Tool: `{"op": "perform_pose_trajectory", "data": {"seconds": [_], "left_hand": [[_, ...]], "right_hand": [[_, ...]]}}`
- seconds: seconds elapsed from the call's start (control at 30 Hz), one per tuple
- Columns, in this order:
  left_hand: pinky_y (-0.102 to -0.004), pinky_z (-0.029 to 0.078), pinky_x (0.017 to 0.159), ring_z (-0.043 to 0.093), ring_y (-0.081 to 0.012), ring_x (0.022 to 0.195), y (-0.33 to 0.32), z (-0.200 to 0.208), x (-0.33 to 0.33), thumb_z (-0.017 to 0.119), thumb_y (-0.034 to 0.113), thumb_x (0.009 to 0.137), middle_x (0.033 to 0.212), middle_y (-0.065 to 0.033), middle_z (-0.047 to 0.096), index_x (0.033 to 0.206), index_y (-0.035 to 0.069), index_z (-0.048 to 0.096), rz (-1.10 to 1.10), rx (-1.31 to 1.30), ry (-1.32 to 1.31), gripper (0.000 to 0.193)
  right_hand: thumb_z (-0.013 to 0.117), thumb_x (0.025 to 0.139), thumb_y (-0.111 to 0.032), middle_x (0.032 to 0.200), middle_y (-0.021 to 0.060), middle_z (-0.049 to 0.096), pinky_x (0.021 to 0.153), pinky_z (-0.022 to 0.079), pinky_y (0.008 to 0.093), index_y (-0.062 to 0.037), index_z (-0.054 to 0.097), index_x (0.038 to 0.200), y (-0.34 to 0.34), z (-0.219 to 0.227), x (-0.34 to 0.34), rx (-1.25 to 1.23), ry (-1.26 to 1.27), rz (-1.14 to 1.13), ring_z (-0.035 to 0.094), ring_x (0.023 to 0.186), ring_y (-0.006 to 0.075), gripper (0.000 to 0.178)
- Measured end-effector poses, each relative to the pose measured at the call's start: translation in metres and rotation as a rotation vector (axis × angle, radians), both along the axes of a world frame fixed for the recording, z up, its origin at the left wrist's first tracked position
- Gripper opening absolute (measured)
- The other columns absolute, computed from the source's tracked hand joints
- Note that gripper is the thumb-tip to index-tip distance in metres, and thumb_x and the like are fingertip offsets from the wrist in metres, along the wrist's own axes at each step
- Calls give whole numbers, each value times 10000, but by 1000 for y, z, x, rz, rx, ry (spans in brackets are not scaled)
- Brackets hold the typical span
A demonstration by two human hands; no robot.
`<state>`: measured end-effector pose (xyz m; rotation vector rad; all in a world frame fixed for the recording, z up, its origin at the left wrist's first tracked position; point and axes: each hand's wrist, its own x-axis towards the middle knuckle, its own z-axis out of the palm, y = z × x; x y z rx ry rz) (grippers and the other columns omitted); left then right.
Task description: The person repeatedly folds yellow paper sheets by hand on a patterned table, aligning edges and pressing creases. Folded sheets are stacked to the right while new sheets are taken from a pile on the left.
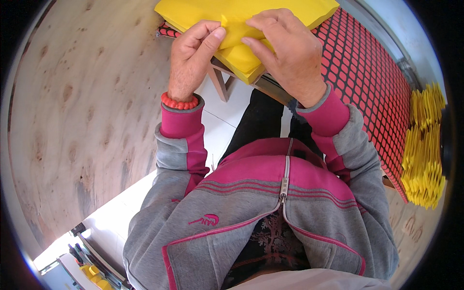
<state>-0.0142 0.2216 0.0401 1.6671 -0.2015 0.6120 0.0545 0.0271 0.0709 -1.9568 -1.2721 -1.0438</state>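
Observation:
A thin yellow sheet (pixel 235 33), either cloth or paper, is folded up between my hands at the top of the view. My left hand (pixel 193 53) pinches its left corner between thumb and bent forefinger; a small yellow tip stands up there. At the sheet's other side my right hand (pixel 292 53) curls, its fingers gripping the sheet, with the thumb a little apart and lower. Directly beneath both hands lies a thick stack of yellow sheets (pixel 193 9), its near corner jutting over the table edge. The right fingertips are partly hidden.
A red cloth with black netting pattern (pixel 357 63) covers the table at right. Bundles of folded yellow pieces (pixel 423 164) hang over its far right end. A large wooden board (pixel 82 111) fills the left. A wooden stool leg (pixel 220 84) stands below the stack.

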Motion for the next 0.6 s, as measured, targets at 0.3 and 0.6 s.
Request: {"op": "perform_pose_trajectory", "data": {"seconds": [0.3, 0.6], "left_hand": [[-212, 451, 742, 541, -48, 819, 4, 3, 1, 608, 206, 1033, 867, 39, 630, 1032, -15, 678, -24, 42, 27, 231], [-208, 459, 736, 550, -28, 821, 9, 7, 1, 620, 168, 1026, 877, 48, 647, 1012, 5, 679, -91, 1, 74, 174]], "right_hand": [[835, 801, -167, 1168, 66, 705, 802, 575, 327, -78, 695, 1082, 1, -10, 6, 21, 37, 28, 708, 996, 254, 326], [837, 816, -171, 1177, 82, 712, 828, 578, 326, -64, 676, 1089, -1, -13, 7, 5, 95, 56, 710, 1021, 257, 334]]}}
